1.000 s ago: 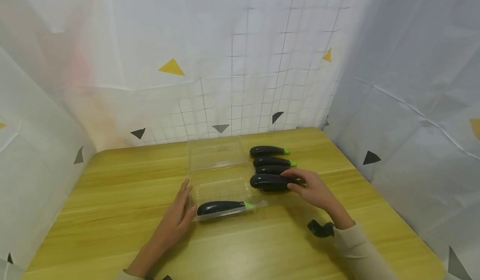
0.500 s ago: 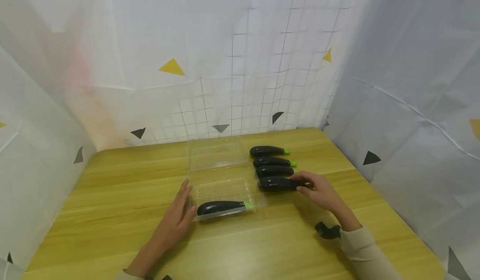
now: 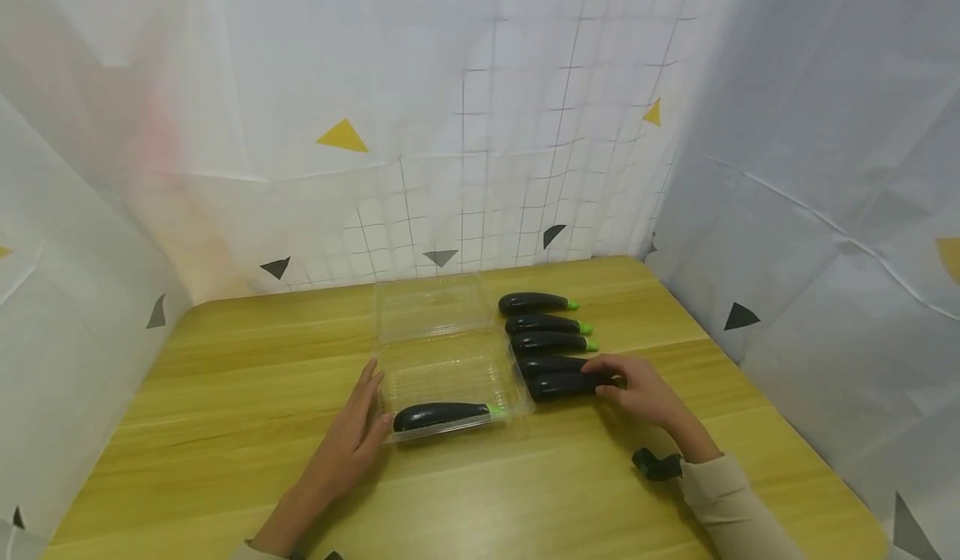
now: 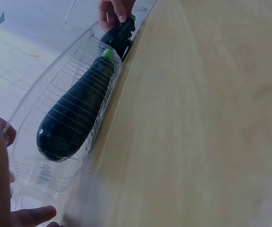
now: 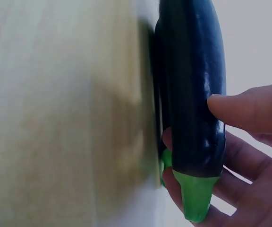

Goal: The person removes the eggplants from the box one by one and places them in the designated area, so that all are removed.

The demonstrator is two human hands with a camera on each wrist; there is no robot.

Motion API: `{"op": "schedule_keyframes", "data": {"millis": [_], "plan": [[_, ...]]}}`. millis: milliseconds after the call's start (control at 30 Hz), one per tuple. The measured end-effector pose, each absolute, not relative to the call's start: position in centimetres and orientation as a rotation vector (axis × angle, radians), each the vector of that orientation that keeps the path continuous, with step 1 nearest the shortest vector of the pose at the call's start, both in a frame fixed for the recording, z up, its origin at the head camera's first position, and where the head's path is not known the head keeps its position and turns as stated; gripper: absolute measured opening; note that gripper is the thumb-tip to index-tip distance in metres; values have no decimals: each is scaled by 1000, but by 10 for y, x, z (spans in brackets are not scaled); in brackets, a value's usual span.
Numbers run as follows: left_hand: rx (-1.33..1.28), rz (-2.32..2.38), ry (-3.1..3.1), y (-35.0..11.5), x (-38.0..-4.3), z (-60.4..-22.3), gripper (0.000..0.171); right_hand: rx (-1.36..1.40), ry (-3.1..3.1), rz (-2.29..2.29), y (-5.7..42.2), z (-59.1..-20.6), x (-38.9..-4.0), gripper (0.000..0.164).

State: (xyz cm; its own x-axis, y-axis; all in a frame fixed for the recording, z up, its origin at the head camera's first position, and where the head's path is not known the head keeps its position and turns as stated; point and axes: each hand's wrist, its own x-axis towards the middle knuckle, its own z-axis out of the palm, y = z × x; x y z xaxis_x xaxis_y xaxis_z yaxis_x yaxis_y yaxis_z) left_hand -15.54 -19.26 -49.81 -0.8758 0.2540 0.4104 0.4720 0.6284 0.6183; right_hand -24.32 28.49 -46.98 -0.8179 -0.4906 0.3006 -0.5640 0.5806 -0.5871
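My left hand (image 3: 345, 447) rests at the left end of a clear plastic clamshell box (image 3: 438, 377), its fingers extended along the box wall. Inside the box, near its front side, lies one dark eggplant (image 3: 441, 415) with a green stem end. My right hand (image 3: 637, 389) grips another eggplant (image 3: 561, 387) near its stem; in the right wrist view the thumb (image 5: 244, 109) presses one side and the fingers curl round the other. Directly behind the held one is a further eggplant (image 3: 546, 365), its stem end hidden by my right hand.
The box's transparent lid (image 3: 431, 308) lies folded back on the wooden table (image 3: 262, 377). Right of the box, three more eggplants (image 3: 547, 342) lie in a row toward the back. White sheeted walls (image 3: 420, 68) stand behind and at both sides.
My right hand has moved right and slightly nearer, taking the gripped eggplant from beside the box to the front of the row. The left hand has stayed in place.
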Motion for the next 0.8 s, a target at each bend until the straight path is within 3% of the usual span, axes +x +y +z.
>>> {"op": "schedule_keyframes", "data": {"millis": [800], "plan": [[-585,-1096,-2563,-192,-154,-498,66,928,-2758,1032,287,-477,-243,29]]}}
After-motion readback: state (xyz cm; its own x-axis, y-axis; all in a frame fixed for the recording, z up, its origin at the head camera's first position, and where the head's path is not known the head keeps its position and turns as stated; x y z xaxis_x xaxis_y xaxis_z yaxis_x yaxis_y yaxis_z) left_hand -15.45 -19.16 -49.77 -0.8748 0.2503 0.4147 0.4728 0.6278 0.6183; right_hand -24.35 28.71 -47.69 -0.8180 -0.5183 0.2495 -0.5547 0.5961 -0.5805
